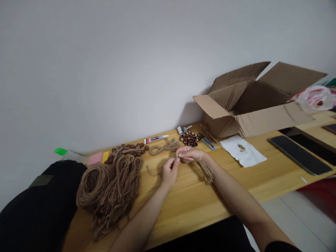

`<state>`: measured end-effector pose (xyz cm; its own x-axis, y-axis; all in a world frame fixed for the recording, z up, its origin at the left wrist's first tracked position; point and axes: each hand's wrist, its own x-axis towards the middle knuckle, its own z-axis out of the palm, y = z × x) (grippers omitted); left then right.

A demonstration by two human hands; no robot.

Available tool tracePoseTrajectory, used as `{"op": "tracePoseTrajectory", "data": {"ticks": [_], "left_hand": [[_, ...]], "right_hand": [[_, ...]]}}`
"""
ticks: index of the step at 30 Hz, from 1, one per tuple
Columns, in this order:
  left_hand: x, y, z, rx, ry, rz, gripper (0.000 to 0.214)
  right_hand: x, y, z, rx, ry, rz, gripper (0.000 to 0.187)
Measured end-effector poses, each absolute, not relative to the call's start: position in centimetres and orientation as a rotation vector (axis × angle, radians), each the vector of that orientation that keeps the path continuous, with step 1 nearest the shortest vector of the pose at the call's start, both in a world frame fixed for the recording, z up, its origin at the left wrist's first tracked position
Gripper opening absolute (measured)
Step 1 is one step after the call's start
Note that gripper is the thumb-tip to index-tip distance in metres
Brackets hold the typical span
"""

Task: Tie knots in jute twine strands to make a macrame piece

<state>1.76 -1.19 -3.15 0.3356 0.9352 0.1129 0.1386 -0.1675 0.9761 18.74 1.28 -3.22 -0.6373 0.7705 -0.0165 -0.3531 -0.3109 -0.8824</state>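
Both hands meet over the middle of the wooden table (199, 199). My left hand (168, 172) pinches the end of a jute cord (205, 168). My right hand (189, 154) is closed on the same cord, which trails back under its wrist in a frayed bundle. A short loose cord piece (151, 172) lies just left of my left hand. A looped cord with a tassel (163, 147) lies beyond the hands.
A big heap of jute twine (112, 185) with brown beads (132, 148) fills the left. Behind lie a glue tube (155, 139), a pile of bead caps (189, 138), a blue cutter (208, 142), a tissue (243, 150), an open cardboard box (252, 101) and dark tablets (299, 154).
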Motion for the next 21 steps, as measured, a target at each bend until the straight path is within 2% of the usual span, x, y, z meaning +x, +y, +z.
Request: {"op": "tracePoseTrajectory", "data": {"ticks": [21], "left_hand": [[2.0, -1.2, -2.9, 1.636, 1.076, 0.912, 0.04]], "right_hand": [[18.6, 1.1, -2.1, -0.64, -1.28, 2.022, 0.027]]}}
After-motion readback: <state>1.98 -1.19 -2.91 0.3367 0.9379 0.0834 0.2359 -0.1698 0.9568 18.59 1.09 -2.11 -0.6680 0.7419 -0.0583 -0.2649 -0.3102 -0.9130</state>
